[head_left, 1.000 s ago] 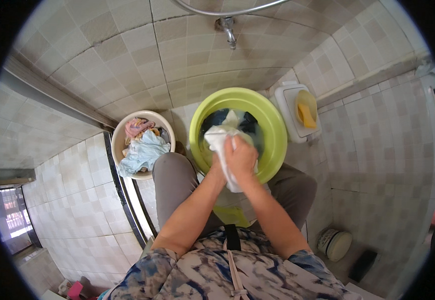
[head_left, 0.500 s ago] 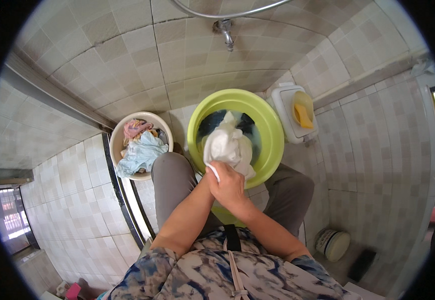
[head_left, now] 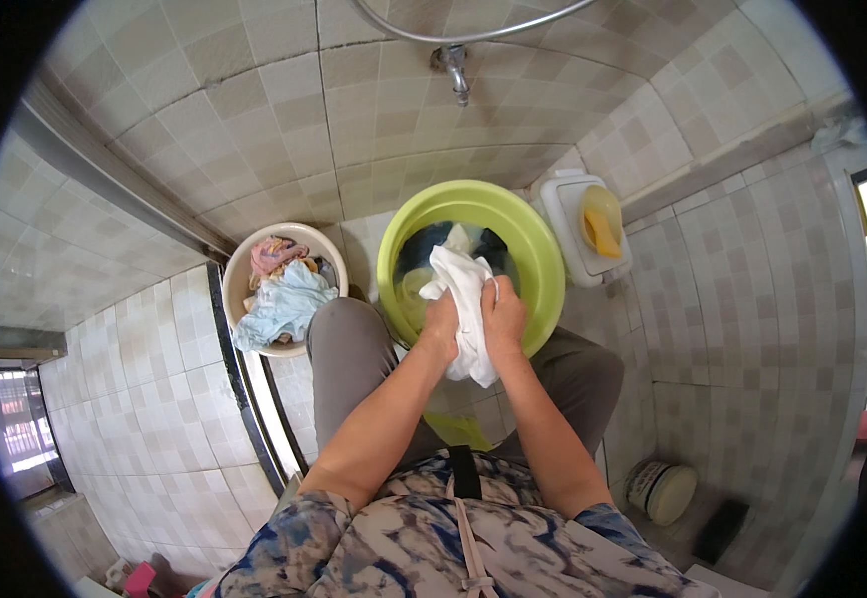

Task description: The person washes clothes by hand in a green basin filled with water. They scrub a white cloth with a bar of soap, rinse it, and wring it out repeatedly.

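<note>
A white piece of clothing (head_left: 467, 314) is bunched lengthwise between my two hands over the near side of the green basin (head_left: 543, 309). On its left side my left hand (head_left: 440, 327) grips the cloth, its fingers curled into the folds. My right hand (head_left: 503, 314) clasps it from the right, fingers wrapped over the edge. The lower end of the white cloth hangs past the basin's near rim, between my knees. Dark clothes (head_left: 429, 244) lie in water behind it in the basin, along with some pale fabric (head_left: 413, 286).
Left of the basin stands a cream tub (head_left: 230, 296) heaped with pink and light-blue clothes (head_left: 288, 299). A white lidded bin (head_left: 560, 209) at the right carries a yellow bowl (head_left: 601, 214). A tap (head_left: 456, 75) juts from the tiled wall. A bucket (head_left: 662, 490) rests at lower right.
My hands have come apart from being crossed at the cloth's near end to gripping it side by side. The white cloth has been pulled nearer, over the basin's near rim.
</note>
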